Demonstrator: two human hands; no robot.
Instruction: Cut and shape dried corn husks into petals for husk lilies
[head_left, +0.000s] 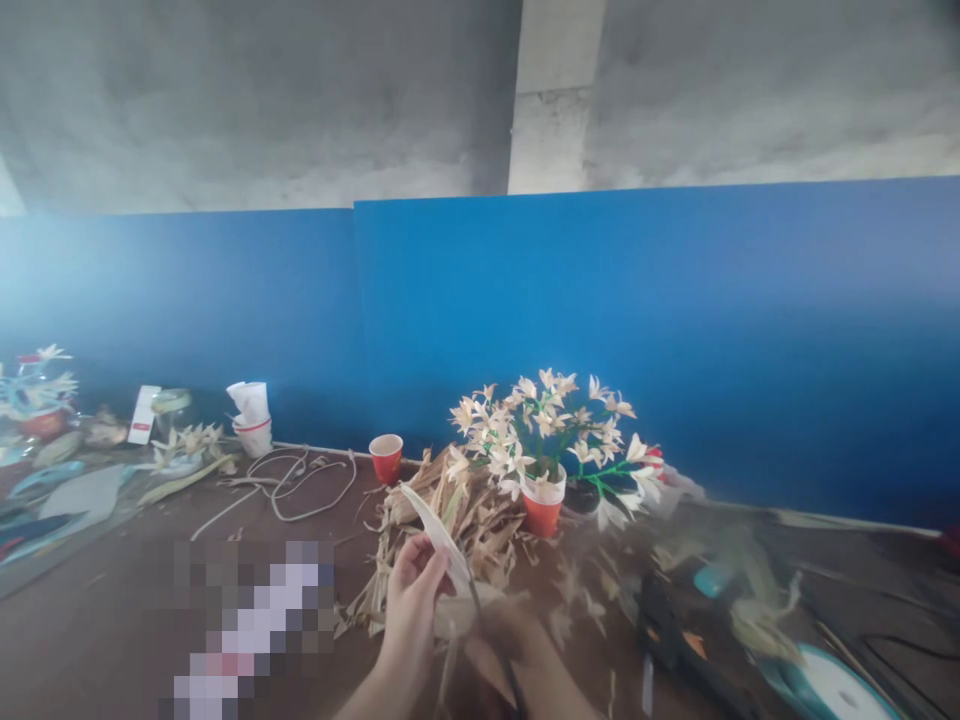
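Observation:
My left hand (418, 575) is closed on a pale strip of corn husk (431, 522), pinched between thumb and fingers and pointing up and to the left. Close beside it, my right hand (510, 640) is smeared by motion, so its grip does not show. A thin dark edge (475, 600) runs down along it from the strip; its kind cannot be made out. Behind both hands lies a heap of dry husks (480, 515). Cream husk flowers (544, 415) on green stems stand in a red and white paper cup (542, 515).
Another red cup (387, 460) stands by the blue partition (480, 300). A white cable (300, 505) is coiled left of it. On the right lie a black tool (682, 650), blurred, and a ribbon spool (836, 685). White cups (253, 435) stand at the back left.

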